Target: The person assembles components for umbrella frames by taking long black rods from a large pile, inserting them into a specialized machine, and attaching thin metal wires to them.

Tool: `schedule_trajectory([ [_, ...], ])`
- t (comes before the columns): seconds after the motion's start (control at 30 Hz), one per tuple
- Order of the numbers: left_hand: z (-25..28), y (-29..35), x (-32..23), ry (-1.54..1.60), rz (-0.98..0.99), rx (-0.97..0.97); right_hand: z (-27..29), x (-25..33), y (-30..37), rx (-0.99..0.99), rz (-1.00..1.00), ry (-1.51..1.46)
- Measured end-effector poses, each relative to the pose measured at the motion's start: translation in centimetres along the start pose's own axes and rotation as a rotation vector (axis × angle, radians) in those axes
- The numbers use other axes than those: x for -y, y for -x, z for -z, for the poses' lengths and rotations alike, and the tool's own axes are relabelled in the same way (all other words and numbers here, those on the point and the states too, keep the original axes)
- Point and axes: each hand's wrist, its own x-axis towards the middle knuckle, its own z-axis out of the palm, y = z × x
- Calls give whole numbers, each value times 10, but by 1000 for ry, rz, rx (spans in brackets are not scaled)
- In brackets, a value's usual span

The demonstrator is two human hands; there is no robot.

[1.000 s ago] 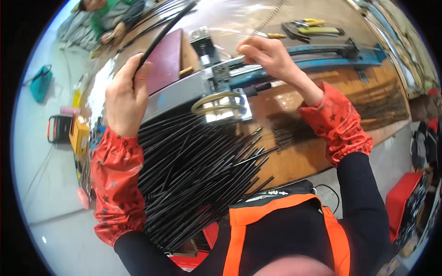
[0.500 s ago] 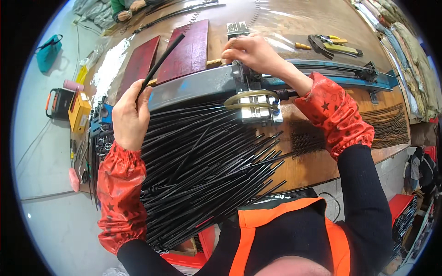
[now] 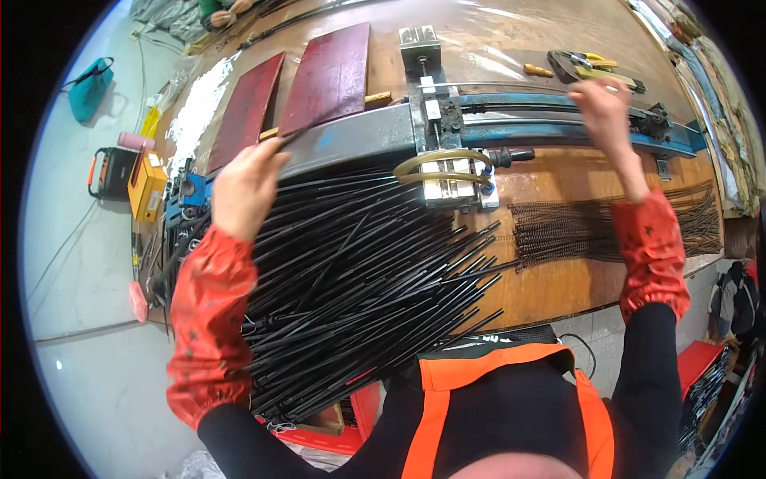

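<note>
My left hand (image 3: 246, 190) is closed around a slim black rod (image 3: 313, 126), which is blurred and slants up to the right over the grey metal beam (image 3: 351, 144). My right hand (image 3: 604, 112) is up over the right part of the blue rail (image 3: 519, 104), fingers pinched together. A thin strand (image 3: 511, 85), perhaps a drawn-out spring, runs level from near the clamp fixture (image 3: 435, 120) to those fingers. Below my left hand lies a thick pile of black rods (image 3: 359, 271).
Two dark red boards (image 3: 327, 80) lie beyond the beam. Rusty springs (image 3: 566, 231) are heaped at right. Pliers and other tools (image 3: 594, 65) rest at far right. A yellow box (image 3: 148, 188) stands at left. Another person's hands (image 3: 227, 14) show at the top.
My right hand has moved from the clamp fixture far to the right. The rod in my left hand has tipped lower toward the right. Loose coils beyond the boards are no longer visible.
</note>
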Motion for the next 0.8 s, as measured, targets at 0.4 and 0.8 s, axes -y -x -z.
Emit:
schedule_trajectory([
  [0.4, -91, -83, -68, 108, -91, 123, 6, -63, 60, 15, -157, -100],
  [0.8, -106, -76, -66, 353, -42, -23, -4, -53, 50, -50, -152, -82],
])
